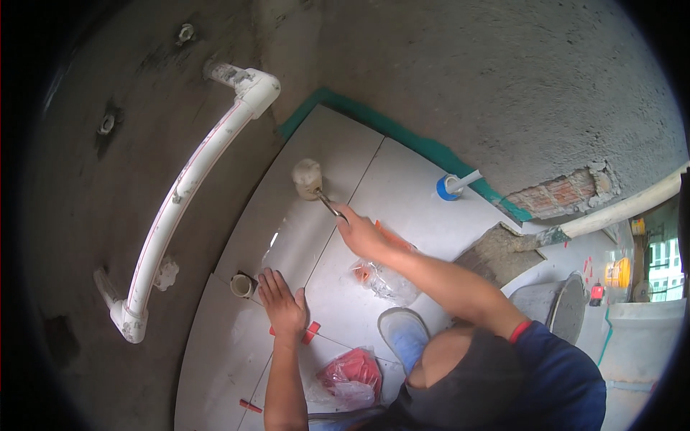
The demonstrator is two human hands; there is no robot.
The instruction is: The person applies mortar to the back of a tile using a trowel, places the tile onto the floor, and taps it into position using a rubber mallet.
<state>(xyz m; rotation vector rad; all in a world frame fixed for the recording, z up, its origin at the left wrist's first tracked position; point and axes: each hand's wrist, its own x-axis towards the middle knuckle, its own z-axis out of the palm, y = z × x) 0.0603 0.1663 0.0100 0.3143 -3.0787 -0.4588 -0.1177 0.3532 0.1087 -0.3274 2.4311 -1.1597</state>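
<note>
My right hand (354, 231) grips the metal handle of a pale-headed mallet (307, 177), whose head is over the upper part of a large grey-white floor tile (255, 215). My left hand (282, 305) lies spread on the tile's lower end, just right of a short white pipe stub (241, 286). Red tile levelling wedges (311, 332) sit by that hand on the seams. A clear plastic bag with orange pieces (377, 280) is partly hidden under my right forearm; another bag of red pieces (348, 377) lies nearer me, beside my shod foot (402, 337).
A white wall pipe loop (185, 194) juts out at left. At right are a blue-banded pipe stub (451, 185), a long pale pole (618, 210) reaching onto a cement-covered patch (496, 251), a bucket (564, 309) and yellow pails (618, 273). Green-edged concrete walls border the tiles.
</note>
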